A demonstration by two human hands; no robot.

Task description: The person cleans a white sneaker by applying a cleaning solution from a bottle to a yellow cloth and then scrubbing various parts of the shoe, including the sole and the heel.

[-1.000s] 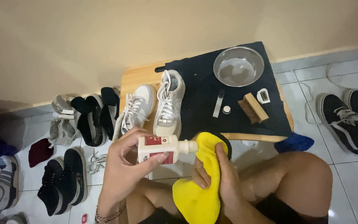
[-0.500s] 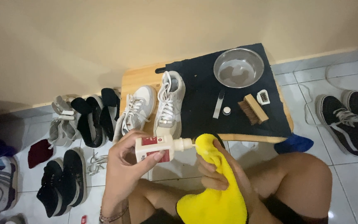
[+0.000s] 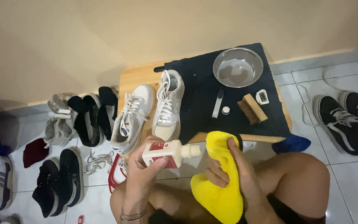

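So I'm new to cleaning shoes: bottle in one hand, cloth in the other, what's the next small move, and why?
Probably tip the small white plastic bottle so its nozzle touches the yellow microfibre cloth, then squeeze. The left hand holds it sideways, nozzle just short of the cloth draped over the right hand.

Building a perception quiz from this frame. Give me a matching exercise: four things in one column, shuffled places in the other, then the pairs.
Things:
1. bottle
2. yellow cloth
3. metal bowl
4. wooden brush

Places:
A. far end of the dark mat, near the wall
B. in the left hand, nozzle toward the cloth
C. on the dark mat, bristles on its side, near the bowl
D. draped over the right hand

Pairs: 1-B, 2-D, 3-A, 4-C
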